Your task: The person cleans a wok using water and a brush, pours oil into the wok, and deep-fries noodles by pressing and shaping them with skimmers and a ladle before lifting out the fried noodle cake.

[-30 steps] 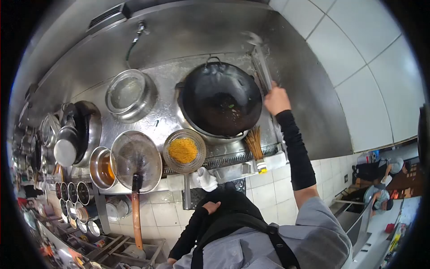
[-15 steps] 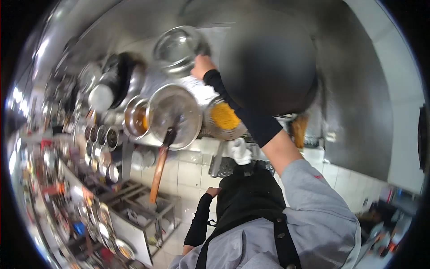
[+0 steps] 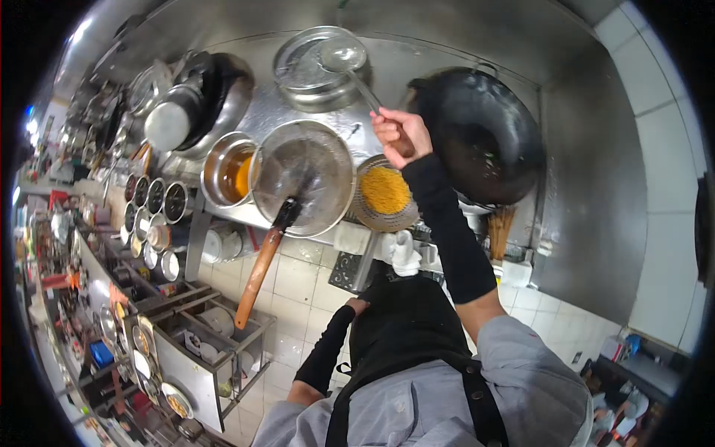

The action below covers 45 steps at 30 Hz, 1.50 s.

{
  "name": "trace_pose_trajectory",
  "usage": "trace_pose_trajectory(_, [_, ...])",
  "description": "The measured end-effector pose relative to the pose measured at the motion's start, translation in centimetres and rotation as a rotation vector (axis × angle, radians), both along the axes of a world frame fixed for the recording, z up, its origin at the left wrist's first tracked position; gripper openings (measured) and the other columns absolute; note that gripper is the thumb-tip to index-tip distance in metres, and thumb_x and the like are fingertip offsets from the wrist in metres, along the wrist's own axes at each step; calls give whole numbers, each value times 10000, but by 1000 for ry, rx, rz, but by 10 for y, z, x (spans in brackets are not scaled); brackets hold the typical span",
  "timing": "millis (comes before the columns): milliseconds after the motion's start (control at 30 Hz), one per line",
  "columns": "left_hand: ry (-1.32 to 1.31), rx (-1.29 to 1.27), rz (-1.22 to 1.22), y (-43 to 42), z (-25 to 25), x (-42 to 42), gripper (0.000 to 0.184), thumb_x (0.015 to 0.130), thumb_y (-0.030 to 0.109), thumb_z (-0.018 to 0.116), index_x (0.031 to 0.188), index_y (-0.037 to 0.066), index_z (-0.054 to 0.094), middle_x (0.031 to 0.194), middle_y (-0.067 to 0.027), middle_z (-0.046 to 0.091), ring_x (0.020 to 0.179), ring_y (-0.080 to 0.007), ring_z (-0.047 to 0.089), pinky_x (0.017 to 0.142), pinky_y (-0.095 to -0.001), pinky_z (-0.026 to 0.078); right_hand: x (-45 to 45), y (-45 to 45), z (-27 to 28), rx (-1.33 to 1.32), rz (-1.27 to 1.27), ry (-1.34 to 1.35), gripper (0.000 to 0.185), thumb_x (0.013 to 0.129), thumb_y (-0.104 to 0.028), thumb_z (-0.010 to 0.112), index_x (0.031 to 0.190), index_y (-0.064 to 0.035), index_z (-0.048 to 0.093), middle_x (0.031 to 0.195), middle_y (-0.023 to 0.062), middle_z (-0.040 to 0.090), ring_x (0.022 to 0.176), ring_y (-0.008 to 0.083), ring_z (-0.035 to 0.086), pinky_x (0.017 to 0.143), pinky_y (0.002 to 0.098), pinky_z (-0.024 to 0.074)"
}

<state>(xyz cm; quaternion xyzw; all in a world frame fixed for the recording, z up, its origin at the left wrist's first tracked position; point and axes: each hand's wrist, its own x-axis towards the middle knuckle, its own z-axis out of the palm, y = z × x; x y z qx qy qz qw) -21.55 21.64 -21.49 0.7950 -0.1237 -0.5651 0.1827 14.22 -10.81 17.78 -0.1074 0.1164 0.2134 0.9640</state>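
My right hand (image 3: 402, 138) is closed round the handle of a metal ladle (image 3: 344, 56). The ladle's bowl is over a round steel pot (image 3: 316, 95) at the back of the counter. A large black wok (image 3: 477, 141) lies just right of this hand, with small bits on its inner surface. Below the hand is a perforated strainer (image 3: 370, 220) holding yellow-orange food (image 3: 384, 189). My left hand (image 3: 359, 305) hangs low beside the black apron (image 3: 406, 328), its fingers mostly hidden.
A wide mesh strainer (image 3: 328, 160) with a wooden handle (image 3: 259, 281) sticks out past the counter's front edge. Left of it are a steel bowl (image 3: 212, 179) with orange liquid, stacked pans (image 3: 170, 125) and several seasoning pots (image 3: 176, 203). A metal rack (image 3: 246, 372) stands on the tiled floor.
My right hand has drawn back from the steel pot towards the wok, and the ladle now shows clearly in it. The view has sharpened. My left hand stays low by the apron.
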Motion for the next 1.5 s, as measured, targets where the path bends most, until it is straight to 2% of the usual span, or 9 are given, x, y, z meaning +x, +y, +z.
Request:
trace_pose_trajectory(67, [75, 53, 274, -29, -3, 6, 482, 911, 517, 561, 1118, 112, 717, 1106, -237, 688, 1013, -387, 667, 860, -435, 528, -48, -20, 23, -139, -46, -37, 147, 988, -123, 551, 1027, 18, 528, 817, 41, 517, 571, 65, 450, 437, 189, 380])
trace_pose_trajectory(167, [-209, -171, -630, -91, -9, 24, 412, 950, 423, 528, 1027, 71, 730, 1101, -206, 695, 993, -336, 688, 866, -444, 542, -123, -38, 72, -281, -189, 89, 179, 969, -146, 583, 854, -13, 547, 629, 28, 480, 508, 101, 453, 450, 222, 371])
trace_pose_trajectory(267, [-271, -243, -696, -148, -70, 2, 454, 993, 394, 463, 951, 18, 715, 983, -188, 722, 927, -308, 708, 834, -466, 560, -190, -70, 92, -321, -275, 139, 132, 974, -123, 574, 984, 8, 559, 779, 56, 534, 544, 93, 462, 426, 219, 367])
trace_pose_trajectory(600, [136, -72, -147, -371, -31, -78, 449, 983, 394, 462, 976, 24, 715, 1037, -189, 714, 984, -309, 691, 885, -456, 541, -310, -174, 82, -995, -341, 304, 131, 919, -69, 616, 929, 55, 576, 700, 48, 527, 476, 100, 483, 361, 249, 368])
trace_pose_trajectory(733, [209, -33, 35, -428, -37, -98, 447, 979, 394, 461, 987, 27, 716, 1058, -190, 710, 1007, -309, 684, 905, -452, 533, -362, -193, 74, -1620, -319, 368, 386, 892, 1, 634, 1261, 98, 576, 636, 39, 534, 445, 81, 491, 344, 267, 379])
trace_pose_trajectory(900, [275, -6, 210, -452, -46, -110, 446, 974, 395, 461, 999, 30, 716, 1085, -190, 706, 1036, -309, 676, 930, -447, 523, -434, -219, 55, -2489, -216, 156, 527, 833, -17, 682, 1336, 65, 549, 951, 228, 707, 838, 207, 711, 764, 304, 537])
trace_pose_trajectory(1033, [339, -11, 295, -442, -53, -107, 446, 971, 395, 460, 1009, 32, 716, 1106, -191, 702, 1058, -309, 669, 950, -443, 516, -439, -194, 55, -2406, -146, 320, 537, 824, 1, 694, 1341, 50, 556, 978, 209, 715, 830, 165, 689, 750, 298, 530])
trace_pose_trajectory(1300, [458, 173, 351, -250, -25, -52, 446, 963, 395, 460, 1029, 37, 717, 1149, -191, 695, 1104, -310, 656, 990, -434, 501, -276, -105, 48, -2192, -267, -232, 507, 816, -47, 650, 1309, 34, 565, 946, 289, 666, 828, 423, 685, 714, 410, 543])
trace_pose_trajectory(1500, [-147, 238, 175, -9, 64, -17, 490, 925, 469, 520, 1077, 47, 718, 1122, -251, 675, 1102, -404, 627, 968, -485, 489, -46, -20, 11, -2159, -203, -544, 239, 765, -85, 585, 929, 79, 643, 818, 310, 650, 801, 485, 642, 760, 516, 524])
